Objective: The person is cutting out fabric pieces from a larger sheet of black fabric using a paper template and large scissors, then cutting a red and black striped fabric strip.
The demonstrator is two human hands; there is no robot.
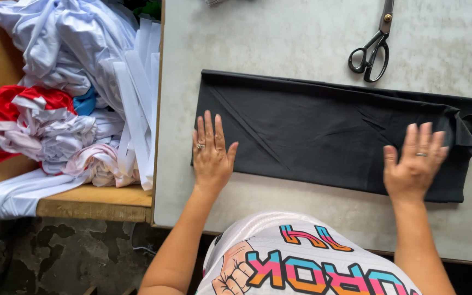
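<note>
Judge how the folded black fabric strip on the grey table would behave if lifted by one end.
The folded black fabric strip would probably droop and unfold: it lies flat, with soft creases. It looks light, being thin. It may drag rather than slide, since the left hand and right hand press it flat.

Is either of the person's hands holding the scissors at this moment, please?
No, both the left hand and the right hand lie flat on the black cloth, apart from the scissors.

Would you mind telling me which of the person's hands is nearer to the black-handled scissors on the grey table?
Right. The right hand lies flat on the folded black cloth, below and slightly right of the black-handled scissors; the left hand rests on the cloth's far left end.
</note>
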